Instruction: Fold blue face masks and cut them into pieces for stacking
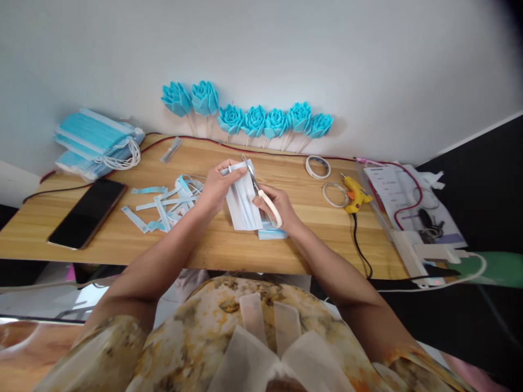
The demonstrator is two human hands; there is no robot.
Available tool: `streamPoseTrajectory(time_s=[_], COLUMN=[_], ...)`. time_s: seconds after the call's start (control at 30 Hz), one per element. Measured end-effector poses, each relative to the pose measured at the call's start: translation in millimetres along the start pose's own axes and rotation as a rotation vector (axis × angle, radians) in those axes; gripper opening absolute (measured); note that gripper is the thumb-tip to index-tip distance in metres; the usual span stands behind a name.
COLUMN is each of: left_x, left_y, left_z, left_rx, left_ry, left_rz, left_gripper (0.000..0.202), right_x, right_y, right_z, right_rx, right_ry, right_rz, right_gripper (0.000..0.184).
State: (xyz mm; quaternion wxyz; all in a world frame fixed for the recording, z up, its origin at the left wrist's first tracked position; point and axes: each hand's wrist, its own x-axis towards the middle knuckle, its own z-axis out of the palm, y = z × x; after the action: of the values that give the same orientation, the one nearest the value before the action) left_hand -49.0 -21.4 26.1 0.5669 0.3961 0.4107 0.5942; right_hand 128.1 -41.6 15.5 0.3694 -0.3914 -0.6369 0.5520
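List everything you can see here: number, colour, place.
Wall: one, white, back
Table: one, brown, centre
Flowers: seven, blue, against wall
Masks: uncounted pile, blue, back left
Phone: one, black, front left
Strips: many, bluish, centre left
Rings: two, white, centre right
Glue gun: one, yellow, right
Papers: uncounted, white, far right
Keys: bunch, dark, on papers
Power strip: one, white, front right
Cables: several, mixed colours, both sides
Held mask: one, whitish, centre
Scissors: one, white handles, centre
Folded stack: one, blue, near scissors
Patterned top: one, yellowish, front
Left fingers: on held mask
Right fingers: in scissors
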Motion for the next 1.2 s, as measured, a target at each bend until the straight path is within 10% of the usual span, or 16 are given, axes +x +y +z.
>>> streamPoseTrajectory(time_s=[0.83, 1.2], left_x=[3, 13], left_y=[4, 8], left_z=[-5.5, -17.3], left_rx=[-0.008, -0.191], left_ry=[-0.007, -0.124], left_rz=[0.026, -0.025], left_gripper=[0.032, 0.030], right_x=[1, 9], right_y=[3, 18], right_z=[2, -8], right_rx=[0.218, 0.506], right_ry=[0.050, -0.184], right_rz=[0.114, 0.163], right_gripper=[0.059, 0.067])
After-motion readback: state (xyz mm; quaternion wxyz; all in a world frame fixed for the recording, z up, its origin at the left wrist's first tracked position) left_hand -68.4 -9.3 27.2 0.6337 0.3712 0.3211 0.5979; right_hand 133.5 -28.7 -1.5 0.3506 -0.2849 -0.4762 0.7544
